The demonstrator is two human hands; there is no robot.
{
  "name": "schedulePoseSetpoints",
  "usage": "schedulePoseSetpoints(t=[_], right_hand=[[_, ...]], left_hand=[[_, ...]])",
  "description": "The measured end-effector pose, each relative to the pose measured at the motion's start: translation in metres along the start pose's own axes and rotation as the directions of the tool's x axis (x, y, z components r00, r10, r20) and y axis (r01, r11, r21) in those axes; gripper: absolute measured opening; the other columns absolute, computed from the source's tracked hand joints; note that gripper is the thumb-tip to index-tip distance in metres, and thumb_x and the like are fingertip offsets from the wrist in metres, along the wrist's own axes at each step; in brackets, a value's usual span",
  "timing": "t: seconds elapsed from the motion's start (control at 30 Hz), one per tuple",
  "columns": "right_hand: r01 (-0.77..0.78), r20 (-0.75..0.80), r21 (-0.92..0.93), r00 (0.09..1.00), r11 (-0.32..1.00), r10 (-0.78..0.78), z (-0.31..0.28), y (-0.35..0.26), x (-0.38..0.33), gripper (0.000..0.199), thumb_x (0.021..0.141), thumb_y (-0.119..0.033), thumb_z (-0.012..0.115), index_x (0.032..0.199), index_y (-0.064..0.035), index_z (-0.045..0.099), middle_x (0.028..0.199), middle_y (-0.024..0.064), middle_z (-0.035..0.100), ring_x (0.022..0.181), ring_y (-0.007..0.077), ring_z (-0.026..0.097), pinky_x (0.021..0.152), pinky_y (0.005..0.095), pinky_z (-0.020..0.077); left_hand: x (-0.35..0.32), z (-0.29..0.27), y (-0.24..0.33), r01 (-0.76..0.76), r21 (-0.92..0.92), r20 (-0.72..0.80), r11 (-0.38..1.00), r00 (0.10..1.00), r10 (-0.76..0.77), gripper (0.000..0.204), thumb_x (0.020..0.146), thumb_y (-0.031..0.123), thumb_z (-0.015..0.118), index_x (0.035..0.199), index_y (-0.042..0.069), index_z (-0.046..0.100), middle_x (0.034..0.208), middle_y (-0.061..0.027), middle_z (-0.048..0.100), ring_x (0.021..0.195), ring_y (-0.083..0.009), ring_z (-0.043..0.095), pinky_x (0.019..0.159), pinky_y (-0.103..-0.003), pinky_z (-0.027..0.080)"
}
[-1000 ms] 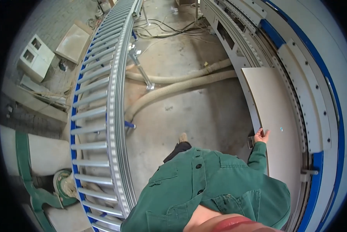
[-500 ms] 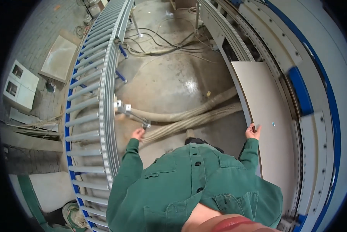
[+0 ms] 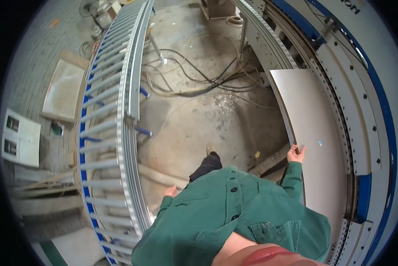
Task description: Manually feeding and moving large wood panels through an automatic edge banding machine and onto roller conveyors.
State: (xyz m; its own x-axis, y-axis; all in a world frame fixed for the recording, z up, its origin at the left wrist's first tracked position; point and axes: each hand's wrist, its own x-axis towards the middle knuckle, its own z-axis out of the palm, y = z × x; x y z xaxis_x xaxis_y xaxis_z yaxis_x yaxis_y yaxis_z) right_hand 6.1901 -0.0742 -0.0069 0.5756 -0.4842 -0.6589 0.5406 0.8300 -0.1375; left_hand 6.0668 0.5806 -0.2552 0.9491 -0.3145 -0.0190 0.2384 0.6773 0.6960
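Forward we bring the panel (image 3: pixel 321 119), right hand (image 3: pixel 296 154) alone grasping its edge; left hand (image 3: pixel 170 191) drawn back, fingers unclear

Cannot trace the pale panel (image 3: pixel 316 115) behind the green jacket (image 3: pixel 234 213), tell the finger pose of the left hand (image 3: pixel 170 191), too small, or follow the roller conveyor (image 3: pixel 100 165) past the lower edge.

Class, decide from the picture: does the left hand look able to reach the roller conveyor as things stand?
Probably yes: the left hand hangs near the roller conveyor on that side, and nothing visible blocks the gap between them.
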Motion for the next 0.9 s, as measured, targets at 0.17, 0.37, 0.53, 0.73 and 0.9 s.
schedulePoseSetpoints(t=[0.17, 0.37, 0.53, 0.73, 0.9], right_hand=[[0.027, -0.022, 0.032, 0.999, 0.999, -0.026, 0.097, 0.061, 0.101, 0.046, 0.070, -0.033, 0.056, 0.089, 0.0072, 0.044, 0.079, 0.0166, 0.051, 0.059, 0.0177, 0.051, 0.046, 0.0191, 0.0416], [0.046, -0.055, 0.047, 0.998, 0.998, -0.044, 0.235, 0.185, 0.169, 0.045, 0.067, -0.030, 0.059, 0.085, 0.0085, 0.045, 0.078, 0.0174, 0.052, 0.060, 0.0207, 0.052, 0.053, 0.0219, 0.0476], [-0.063, 0.026, 0.089, 0.998, 0.994, 0.061, 0.304, 0.266, 0.244, 0.044, 0.064, -0.031, 0.061, 0.086, 0.0045, 0.048, 0.081, 0.0138, 0.053, 0.071, 0.0222, 0.052, 0.057, 0.0233, 0.0492], [-0.126, -0.011, 0.075, 0.992, 0.989, 0.128, 0.378, 0.347, 0.324, 0.043, 0.061, -0.026, 0.065, 0.087, 0.0046, 0.048, 0.083, 0.0124, 0.053, 0.075, 0.0232, 0.052, 0.058, 0.0225, 0.0489], [-0.292, 0.116, -0.462, 0.916, 0.837, 0.383, 0.500, 0.408, 0.331, 0.031, 0.079, -0.027, 0.042, 0.096, -0.0018, 0.049, 0.092, 0.0086, 0.053, 0.084, 0.0186, 0.051, 0.071, 0.0310, 0.0409]], left_hand=[[0.408, 0.188, 0.089, 0.369, 0.606, -0.345, 0.705, 0.920, -0.185, 0.021, 0.073, 0.023, 0.056, 0.081, 0.004, 0.054, 0.058, 0.0030, 0.044, 0.048, -0.0042, 0.038, 0.041, -0.017, 0.030], [0.686, 0.377, 0.075, 0.548, 0.657, -0.085, 0.518, 0.736, -0.672, 0.046, 0.065, 0.047, 0.057, 0.089, 0.008, 0.053, 0.069, 0.0031, 0.049, 0.049, -0.0023, 0.037, 0.040, -0.016, 0.025], [0.850, 0.429, 0.041, 0.642, 0.514, -0.023, 0.569, 0.674, -0.739, 0.043, 0.063, 0.048, 0.058, 0.075, 0.008, 0.050, 0.063, 0.0028, 0.046, 0.044, -0.0034, 0.036, 0.038, -0.020, 0.024], [0.991, 0.411, 0.004, 0.684, 0.517, -0.136, 0.515, 0.660, -0.739, 0.050, 0.060, 0.045, 0.061, 0.074, 0.000, 0.049, 0.062, -0.0094, 0.049, 0.045, -0.0155, 0.043, 0.036, -0.027, 0.032], [1.104, 0.391, 0.013, 0.728, 0.417, -0.311, 0.544, 0.677, -0.668, 0.051, 0.063, 0.031, 0.062, 0.088, -0.010, 0.047, 0.081, -0.0197, 0.053, 0.066, -0.0256, 0.054, 0.056, -0.033, 0.044]])
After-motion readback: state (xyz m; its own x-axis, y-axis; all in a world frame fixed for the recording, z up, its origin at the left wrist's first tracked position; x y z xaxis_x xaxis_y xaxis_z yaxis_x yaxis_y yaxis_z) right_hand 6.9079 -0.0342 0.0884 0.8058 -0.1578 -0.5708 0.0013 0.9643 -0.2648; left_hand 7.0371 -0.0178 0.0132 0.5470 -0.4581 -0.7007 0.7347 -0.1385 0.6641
